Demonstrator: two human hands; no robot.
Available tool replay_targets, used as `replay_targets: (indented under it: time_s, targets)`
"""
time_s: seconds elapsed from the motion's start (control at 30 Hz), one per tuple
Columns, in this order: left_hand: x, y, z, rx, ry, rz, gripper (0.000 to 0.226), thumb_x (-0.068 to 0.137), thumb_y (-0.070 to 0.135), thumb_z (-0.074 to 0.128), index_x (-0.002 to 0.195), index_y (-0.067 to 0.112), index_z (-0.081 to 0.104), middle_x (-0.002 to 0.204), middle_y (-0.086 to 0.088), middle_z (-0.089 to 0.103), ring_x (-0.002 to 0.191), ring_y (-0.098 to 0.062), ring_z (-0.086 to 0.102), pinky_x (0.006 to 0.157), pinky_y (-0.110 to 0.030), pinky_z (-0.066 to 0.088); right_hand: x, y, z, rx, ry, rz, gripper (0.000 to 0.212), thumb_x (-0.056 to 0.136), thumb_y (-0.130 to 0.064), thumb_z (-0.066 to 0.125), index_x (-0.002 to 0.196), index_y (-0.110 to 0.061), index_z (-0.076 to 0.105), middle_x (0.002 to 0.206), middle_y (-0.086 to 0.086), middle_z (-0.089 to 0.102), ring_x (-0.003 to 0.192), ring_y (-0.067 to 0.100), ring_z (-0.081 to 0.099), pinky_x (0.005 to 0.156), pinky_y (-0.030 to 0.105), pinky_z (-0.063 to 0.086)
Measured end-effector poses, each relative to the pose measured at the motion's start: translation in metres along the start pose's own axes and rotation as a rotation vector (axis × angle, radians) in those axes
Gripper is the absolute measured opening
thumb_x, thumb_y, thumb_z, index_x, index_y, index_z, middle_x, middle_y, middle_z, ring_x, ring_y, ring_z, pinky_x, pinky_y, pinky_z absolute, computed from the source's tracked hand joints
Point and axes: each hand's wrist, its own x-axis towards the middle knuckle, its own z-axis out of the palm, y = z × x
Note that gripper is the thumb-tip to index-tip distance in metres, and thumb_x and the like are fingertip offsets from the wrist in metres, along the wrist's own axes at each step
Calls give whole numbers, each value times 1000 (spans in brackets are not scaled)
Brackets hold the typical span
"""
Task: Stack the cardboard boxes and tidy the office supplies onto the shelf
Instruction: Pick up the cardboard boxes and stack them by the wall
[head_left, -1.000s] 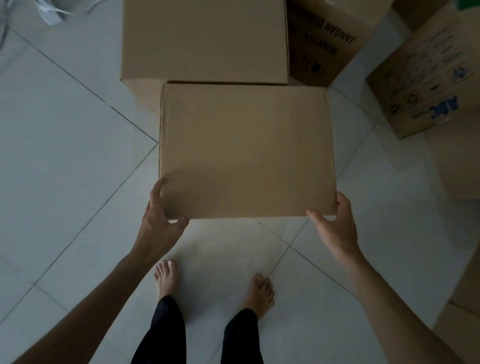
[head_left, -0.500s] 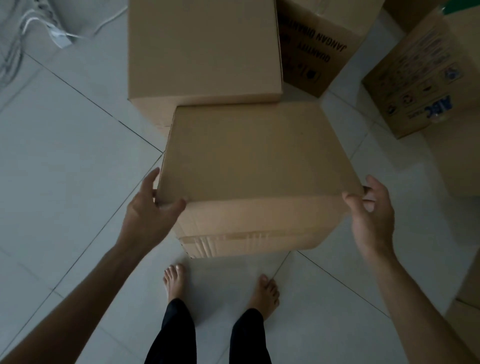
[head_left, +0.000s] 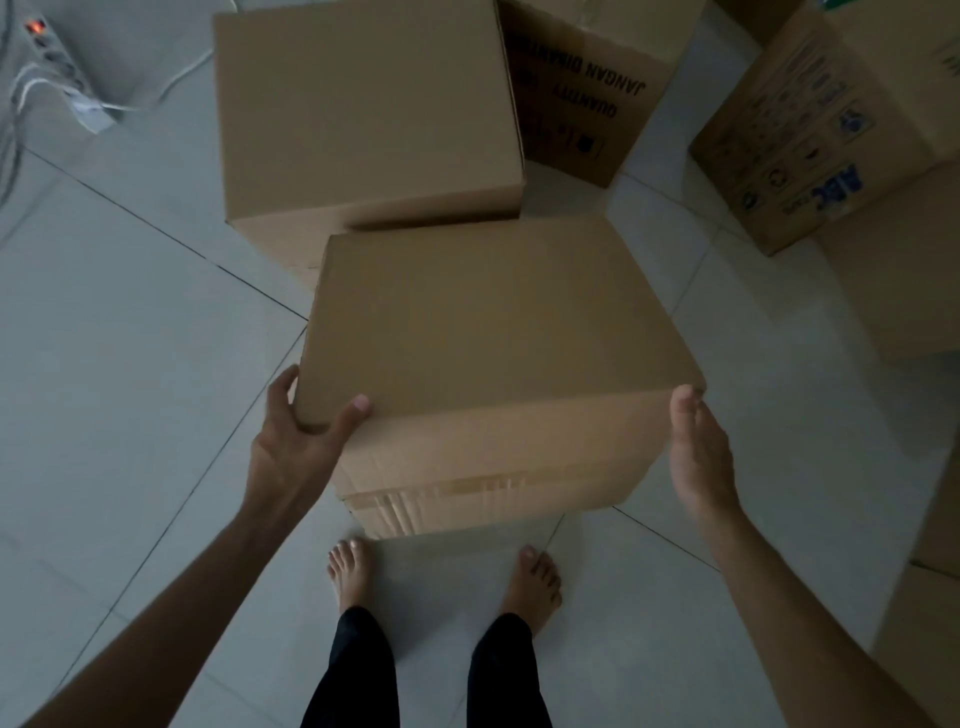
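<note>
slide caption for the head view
Left hand grips a plain cardboard box by its near corner, right hand flat at its side

The person wears black trousers (head_left: 358, 670) that fit close to the legs and stop above the ankles. Both feet (head_left: 349, 571) are bare, with toes showing. The arms (head_left: 182, 597) are bare too. The left hand (head_left: 296, 441) and right hand (head_left: 698, 452) are bare, with short nails on the fingers (head_left: 354, 409).

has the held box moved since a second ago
Yes. The box has dropped toward the person: its near face now shows and its lower edge hides the crossing of the floor joints, earlier clear of it, nearly reaching the feet.
</note>
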Motion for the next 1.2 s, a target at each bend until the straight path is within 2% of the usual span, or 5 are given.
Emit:
replay_targets:
  time_s: [0.17, 0.23, 0.47, 0.77, 1.2]
  targets:
    - [4, 14, -2, -64, 61, 27, 97, 65, 66, 67, 143, 24, 28, 125, -10, 55, 102, -22, 55, 86, -39, 49, 6, -2, -12, -116, 98, -38, 53, 89, -63, 40, 92, -11, 53, 86, 4, 57, 90, 30, 57, 70, 31, 34]
    - [14, 14, 4, -90, 119, 11, 80, 77, 43, 73, 142, 21, 31, 125, -11, 57, 99, -19, 57, 84, -37, 50, 10, 0, -12, -93, 103, -37, 33, 91, -47, 54, 103, -17, 56, 99, 3, 62, 102, 28, 59, 76, 28, 37]
    - [32, -35, 24, 104, -72, 21, 75, 80, 0, 68, 143, 14, 30, 132, -12, 54, 108, -28, 59, 81, -33, 51, 3, 20, 16, -157, -153, -112, 78, 90, -26, 62, 151, -19, 14, 155, 4, 23, 141, 24, 26, 111, 38, 25]
    - [12, -72, 44, 415, -372, 116, 110, 75, 14, 77, 149, 20, -4, 123, -18, 55, 84, -29, 62, 71, -35, 54, -6, 41, 27, -373, -338, -102, 75, 95, -28, 53, 149, -39, 3, 150, 14, 21, 118, 30, 49, 85, 27, 36]
    - [-17, -14, 26, 450, -288, -91, 107, 72, 52, 69, 147, 36, -5, 138, -23, 30, 123, -45, 36, 98, -56, 38, -24, 7, -6, -438, -302, -24, 84, 86, -55, 56, 149, -39, 3, 144, 8, 30, 124, 29, 45, 97, 38, 38]
